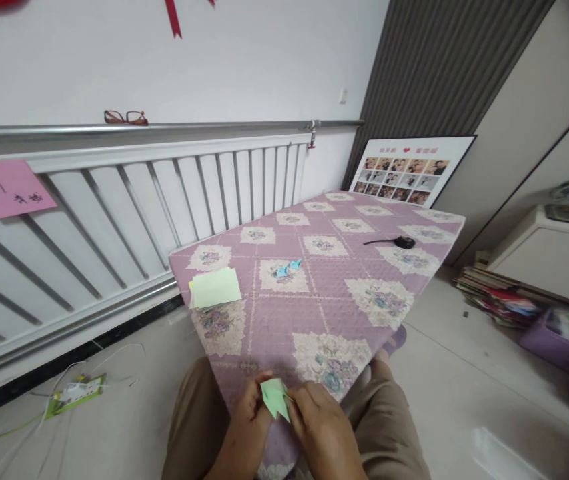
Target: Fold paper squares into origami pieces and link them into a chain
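Observation:
A small piece of folded light-green paper (275, 399) is held between both hands, above the near corner of the table. My left hand (249, 420) grips its left side, fingers closed. On the other side, my right hand (320, 423) pinches the right edge of the paper with thumb and bent fingers. The folds show a pointed lower end; the parts under the fingers are hidden. Farther up the cloth lie two small blue folded paper pieces (283, 271), side by side. A stack of pale green paper sheets (217, 288) rests near the table's left edge.
A purple floral tablecloth (327, 303) covers the table. A black ladle-like object (403, 243) lies toward its right side. The white radiator (224, 187) runs along the wall, with glasses (126, 118) on the pipe above. A power strip (77, 395) with cables sits on the floor.

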A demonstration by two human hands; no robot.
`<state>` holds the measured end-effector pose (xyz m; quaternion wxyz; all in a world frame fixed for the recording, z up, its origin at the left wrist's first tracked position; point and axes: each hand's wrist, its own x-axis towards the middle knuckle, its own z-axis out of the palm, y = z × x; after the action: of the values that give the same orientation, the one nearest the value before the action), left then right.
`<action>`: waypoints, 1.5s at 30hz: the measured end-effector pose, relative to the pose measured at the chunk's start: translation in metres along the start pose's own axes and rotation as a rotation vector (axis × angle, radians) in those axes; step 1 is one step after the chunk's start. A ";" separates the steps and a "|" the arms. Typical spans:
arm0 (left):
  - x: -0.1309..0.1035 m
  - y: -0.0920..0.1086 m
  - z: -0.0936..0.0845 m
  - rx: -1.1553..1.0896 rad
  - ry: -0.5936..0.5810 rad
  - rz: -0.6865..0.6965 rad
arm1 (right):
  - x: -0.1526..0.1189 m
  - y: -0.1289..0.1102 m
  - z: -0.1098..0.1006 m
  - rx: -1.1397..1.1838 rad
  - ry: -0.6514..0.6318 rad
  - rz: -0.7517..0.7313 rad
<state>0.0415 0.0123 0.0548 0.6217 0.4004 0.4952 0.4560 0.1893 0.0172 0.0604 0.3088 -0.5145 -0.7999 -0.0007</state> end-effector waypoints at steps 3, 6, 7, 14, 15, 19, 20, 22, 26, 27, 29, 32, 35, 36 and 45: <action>-0.007 0.003 0.005 -0.225 -0.137 -0.014 | -0.001 0.004 0.001 -0.045 0.023 -0.013; -0.008 0.005 0.011 -0.256 -0.159 0.010 | -0.002 0.004 0.002 -0.060 0.016 -0.022; -0.007 0.004 0.012 -0.219 -0.126 0.016 | -0.002 0.004 0.003 -0.062 0.015 -0.025; 0.018 -0.016 0.013 0.065 0.064 -0.021 | -0.002 0.003 0.009 -0.085 0.045 -0.032; 0.021 -0.018 0.013 0.102 0.085 -0.034 | -0.002 0.004 0.010 -0.083 0.052 -0.024; 0.030 -0.022 0.012 0.222 0.160 0.012 | -0.003 0.005 0.013 -0.047 0.070 0.003; 0.032 -0.022 0.012 0.229 0.167 0.050 | -0.004 0.005 0.014 -0.036 0.072 0.004; 0.035 -0.021 0.014 0.218 0.183 0.112 | -0.004 0.005 0.016 -0.024 0.088 0.004; 0.038 -0.016 0.018 0.199 0.198 0.120 | -0.003 0.005 0.018 -0.025 0.118 0.008; 0.038 -0.016 0.019 0.217 0.204 0.117 | -0.003 0.006 0.018 -0.022 0.113 0.011; 0.039 -0.016 0.019 0.273 0.233 0.127 | -0.003 0.008 0.017 -0.012 0.089 0.035; 0.040 -0.019 0.017 0.333 0.287 0.149 | -0.002 0.011 0.017 0.023 0.067 0.080; 0.041 -0.023 0.018 0.320 0.301 0.168 | -0.001 0.012 0.018 0.076 0.060 0.117; 0.042 -0.024 0.019 0.307 0.302 0.178 | -0.001 0.012 0.019 0.087 0.059 0.128; 0.050 -0.021 0.021 0.470 0.235 0.230 | 0.001 0.015 0.021 0.163 0.055 0.263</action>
<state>0.0704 0.0542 0.0265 0.3944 0.5316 0.6074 0.4392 0.1913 0.0323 0.0393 0.3689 -0.5880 -0.7141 0.0907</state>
